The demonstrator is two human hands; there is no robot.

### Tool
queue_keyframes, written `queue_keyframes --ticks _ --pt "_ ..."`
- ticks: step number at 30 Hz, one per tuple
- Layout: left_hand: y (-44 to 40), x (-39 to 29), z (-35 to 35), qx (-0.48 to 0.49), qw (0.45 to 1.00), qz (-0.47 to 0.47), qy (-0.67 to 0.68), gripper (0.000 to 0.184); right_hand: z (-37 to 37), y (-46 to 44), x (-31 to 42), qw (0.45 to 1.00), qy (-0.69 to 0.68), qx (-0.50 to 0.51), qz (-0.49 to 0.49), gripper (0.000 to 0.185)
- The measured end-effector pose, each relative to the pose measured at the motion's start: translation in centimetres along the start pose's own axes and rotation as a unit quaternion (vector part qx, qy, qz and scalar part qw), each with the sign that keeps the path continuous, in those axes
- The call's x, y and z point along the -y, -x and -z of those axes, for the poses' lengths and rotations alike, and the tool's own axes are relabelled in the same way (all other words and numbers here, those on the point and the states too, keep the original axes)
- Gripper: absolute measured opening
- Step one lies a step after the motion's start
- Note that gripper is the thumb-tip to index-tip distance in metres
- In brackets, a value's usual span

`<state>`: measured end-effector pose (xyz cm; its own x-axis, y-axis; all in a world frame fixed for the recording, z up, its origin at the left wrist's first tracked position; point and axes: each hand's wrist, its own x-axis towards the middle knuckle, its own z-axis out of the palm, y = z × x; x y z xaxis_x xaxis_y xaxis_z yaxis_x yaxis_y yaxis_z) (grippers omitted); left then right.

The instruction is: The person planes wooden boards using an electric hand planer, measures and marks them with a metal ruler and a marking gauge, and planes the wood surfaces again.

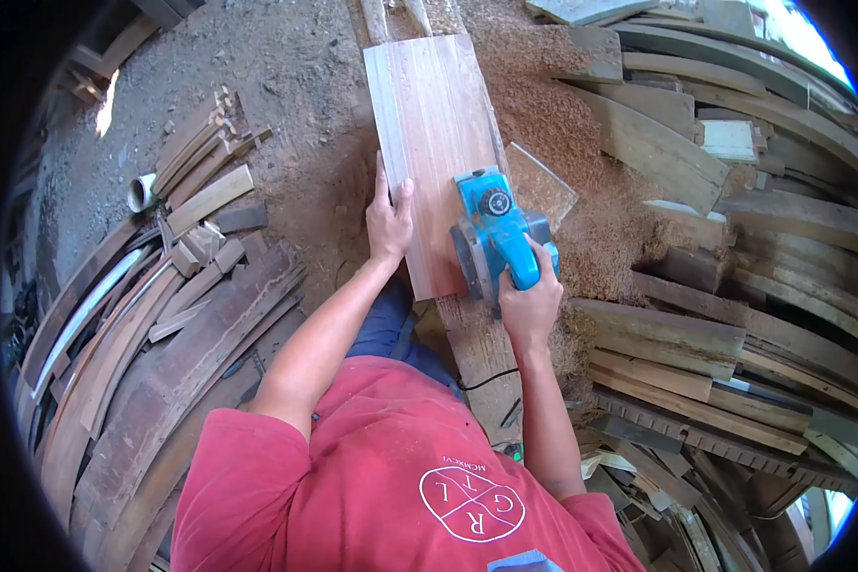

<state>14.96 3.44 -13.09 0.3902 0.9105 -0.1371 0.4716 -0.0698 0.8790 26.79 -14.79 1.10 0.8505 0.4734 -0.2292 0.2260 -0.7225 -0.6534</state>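
A wide wooden board lies lengthwise in front of me on a wooden support. On its near right part sits a blue electric planer with a black round knob at its front. My right hand is wrapped round the planer's rear handle. My left hand grips the board's left edge, with the thumb on top and the other fingers along the side; the underside of that grip is hidden. A black cord runs below the planer beside the support.
Wood shavings cover the ground right of the board, where a thin flat panel lies. Stacked planks fill the right side. More boards and small offcuts pile up at left, near a pipe end.
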Motion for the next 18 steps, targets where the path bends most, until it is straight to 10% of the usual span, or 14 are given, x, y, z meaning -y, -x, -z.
queue_keyframes --ticks 18 --pt "0.0 -1.0 0.3 0.031 0.996 0.079 0.021 0.073 -6.3 -19.5 10.9 0.993 0.001 -0.049 0.112 0.036"
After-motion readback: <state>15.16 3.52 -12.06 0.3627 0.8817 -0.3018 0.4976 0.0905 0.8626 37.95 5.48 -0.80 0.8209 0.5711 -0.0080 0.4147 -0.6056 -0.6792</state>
